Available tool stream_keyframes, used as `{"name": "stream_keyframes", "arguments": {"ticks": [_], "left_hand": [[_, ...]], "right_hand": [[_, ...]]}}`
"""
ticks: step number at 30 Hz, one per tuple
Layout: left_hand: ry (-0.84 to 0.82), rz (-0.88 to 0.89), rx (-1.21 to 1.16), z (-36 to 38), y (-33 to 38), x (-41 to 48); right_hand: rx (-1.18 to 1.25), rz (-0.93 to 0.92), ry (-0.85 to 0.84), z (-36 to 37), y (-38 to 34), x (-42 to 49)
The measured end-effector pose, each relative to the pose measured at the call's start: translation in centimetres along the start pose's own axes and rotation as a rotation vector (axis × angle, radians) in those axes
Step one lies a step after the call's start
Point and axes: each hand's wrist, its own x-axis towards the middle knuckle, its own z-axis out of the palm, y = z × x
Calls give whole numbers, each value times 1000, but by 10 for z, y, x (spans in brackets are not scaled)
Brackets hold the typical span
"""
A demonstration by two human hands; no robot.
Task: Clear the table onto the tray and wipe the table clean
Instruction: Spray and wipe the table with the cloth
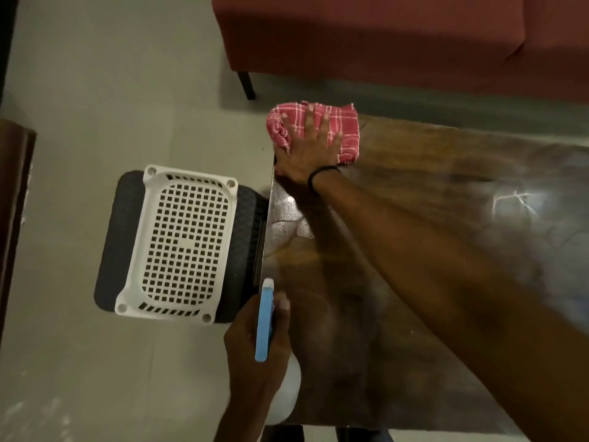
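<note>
While the right hand [307,148] is pressing flat, fingers spread, on the soft, limp red-and-white checked cloth [318,130] at the glossy brown table's [414,173] far corner, the left hand [255,346] is gripping a light blue-and-white spray bottle [265,320], likely slippery.

From my seat I see a red upholstered sofa [382,36] filling the top of the view, its seat front running across to the right edge, with one dark slanted leg [247,86] standing on the floor beneath its left end. The floor [95,90] is pale grey and smooth, with faint whitish smears toward the lower left corner. At the far left edge a dark brown wooden piece of furniture [14,193] juts in; I cannot tell what it is, since only its corner and side show. A dark strip runs down the upper left corner.
</note>
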Motion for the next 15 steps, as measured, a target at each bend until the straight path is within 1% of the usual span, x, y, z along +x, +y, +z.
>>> {"name": "stream_keyframes", "arguments": {"ticks": [2, 5, 6, 7, 9, 11, 13, 15], "left_hand": [[1, 45, 39, -2, 0, -6], [23, 18, 38, -6, 2, -18], [26, 16, 31, -6, 2, -23], [21, 1, 27, -6, 1, -26], [7, -27, 32, -8, -2, -34], [-15, -28, 28, -10, -8, -43], [-36, -28, 47, -11, -14, -50], [-23, -70, 79, -12, -22, -58]], "right_hand": [[28, -32, -14, 16, -2, -36], [7, -197, -86, 45, 5, -139], [-12, -228, -120, 50, 9, -159], [-14, -236, -148, 50, 15, -160], [-8, -190, -138, 43, 22, -133], [33, -74, -75, 34, 30, -99], [108, 36, -57, 22, 41, -78], [102, 65, -48, 18, 47, -77]]}}
